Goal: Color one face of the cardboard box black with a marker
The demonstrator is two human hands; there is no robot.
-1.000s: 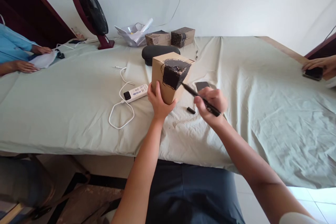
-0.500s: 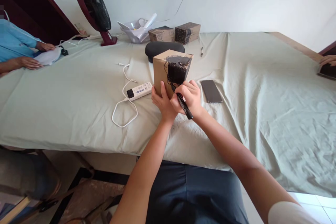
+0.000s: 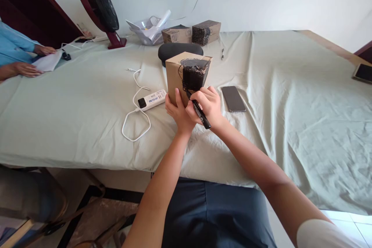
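Two things in hand: gripping box (image 3: 173,75) low with left hand (image 3: 180,116), fingers (image 3: 178,97) spread on its side, in front of case (image 3: 180,49); clasping marker (image 3: 201,114) in right hand (image 3: 209,105), tip at lower edge of box's black patch (image 3: 193,78); cannot tell whether box on or above cloth (image 3: 87,116); with phone (image 3: 233,99) flat to the right, cabled white device (image 3: 155,99) to the left

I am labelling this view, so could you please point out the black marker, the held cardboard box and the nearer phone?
Black marker (image 3: 201,114): head view, on its barrel.
Held cardboard box (image 3: 192,78): head view, on its black patch.
Nearer phone (image 3: 233,99): head view, on its dark upper face.
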